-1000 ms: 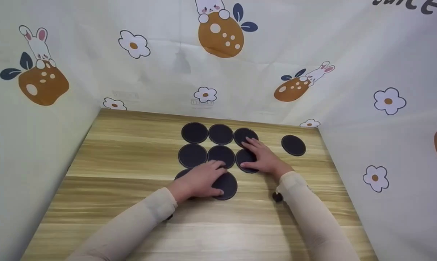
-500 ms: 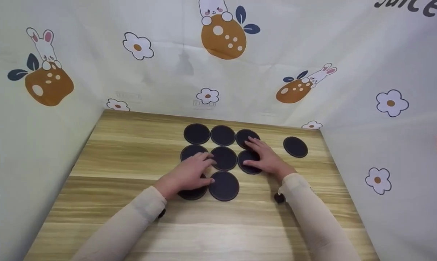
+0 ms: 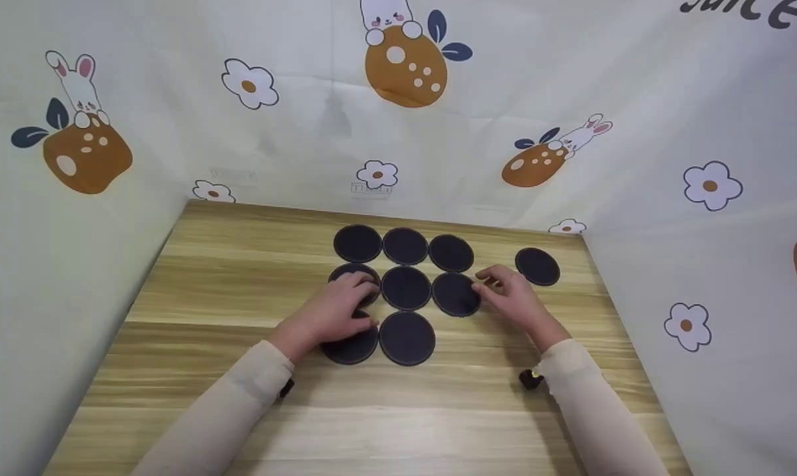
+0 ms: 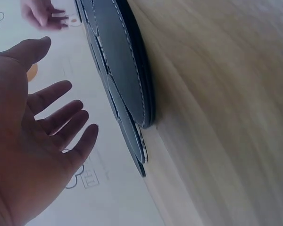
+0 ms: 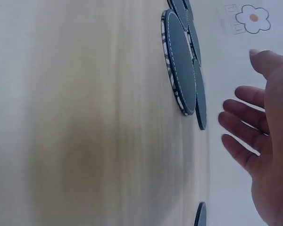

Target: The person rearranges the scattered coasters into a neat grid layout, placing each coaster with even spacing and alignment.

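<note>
Round black coasters with stitched edges lie flat on the wooden table in touching rows; the front row has a left coaster (image 3: 352,347) and a middle coaster (image 3: 407,338). My left hand (image 3: 332,307) hovers over the left side of the group, fingers loosely bent, partly hiding two coasters; the left wrist view shows its palm and spread fingers (image 4: 61,96) holding nothing. Just right of the middle row's right coaster (image 3: 456,294), my right hand (image 3: 519,301) hangs with relaxed fingers. In the right wrist view its fingers (image 5: 243,117) are above the table with nothing in them.
One separate coaster (image 3: 537,266) lies at the back right, beyond my right hand. White cloth walls (image 3: 293,139) printed with rabbits, oranges and flowers enclose the table (image 3: 240,264) at the back and both sides.
My left hand has drawn back leftward from the front middle coaster. My right hand has lifted off the right-hand coasters and moved right, uncovering them. The coasters keep their layout.
</note>
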Motion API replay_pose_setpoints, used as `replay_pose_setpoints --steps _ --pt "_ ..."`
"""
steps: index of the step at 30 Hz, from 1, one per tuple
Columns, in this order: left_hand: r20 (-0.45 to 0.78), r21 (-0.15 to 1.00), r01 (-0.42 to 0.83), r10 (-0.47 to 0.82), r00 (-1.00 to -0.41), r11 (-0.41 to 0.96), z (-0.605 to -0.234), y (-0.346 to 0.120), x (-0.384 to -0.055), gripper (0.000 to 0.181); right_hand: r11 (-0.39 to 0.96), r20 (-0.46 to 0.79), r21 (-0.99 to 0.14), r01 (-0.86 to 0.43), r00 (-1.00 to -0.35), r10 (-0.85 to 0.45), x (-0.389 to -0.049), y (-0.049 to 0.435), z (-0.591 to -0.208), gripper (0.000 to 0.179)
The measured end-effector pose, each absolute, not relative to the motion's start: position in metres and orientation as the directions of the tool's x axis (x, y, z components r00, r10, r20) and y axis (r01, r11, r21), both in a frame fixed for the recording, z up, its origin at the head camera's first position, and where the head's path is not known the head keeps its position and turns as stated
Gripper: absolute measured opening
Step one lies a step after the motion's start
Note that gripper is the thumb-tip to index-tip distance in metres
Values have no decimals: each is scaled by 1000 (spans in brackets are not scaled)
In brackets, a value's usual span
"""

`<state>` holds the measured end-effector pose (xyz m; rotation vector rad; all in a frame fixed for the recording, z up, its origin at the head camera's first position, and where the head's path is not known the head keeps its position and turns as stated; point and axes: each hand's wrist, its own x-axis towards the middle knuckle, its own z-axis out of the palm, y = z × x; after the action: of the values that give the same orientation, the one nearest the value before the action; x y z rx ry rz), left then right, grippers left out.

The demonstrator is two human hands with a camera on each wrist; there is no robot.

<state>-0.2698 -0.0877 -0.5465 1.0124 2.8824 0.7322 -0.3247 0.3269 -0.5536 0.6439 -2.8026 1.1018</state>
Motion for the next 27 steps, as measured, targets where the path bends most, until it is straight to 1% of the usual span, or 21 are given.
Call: replay_pose_setpoints --steps 6,9,17,27 --pt "-20 470 507 583 -812 723 -547 -103 -274 94 645 165 -661 -384 -913 -374 -303 337 -554 24" --pt "-78 474 491 590 -803 731 -548 -109 -276 104 652 136 -662 -369 -915 -379 -293 341 -552 23" --pt "-115 454 512 617 -778 730 -554 -115 -280 114 667 99 -668 -331 -927 -361 -274 349 -549 27" --pt "-116 405 536 623 -773 741 -562 -113 -282 112 674 96 -670 -311 -937 -336 -265 358 -552 24"
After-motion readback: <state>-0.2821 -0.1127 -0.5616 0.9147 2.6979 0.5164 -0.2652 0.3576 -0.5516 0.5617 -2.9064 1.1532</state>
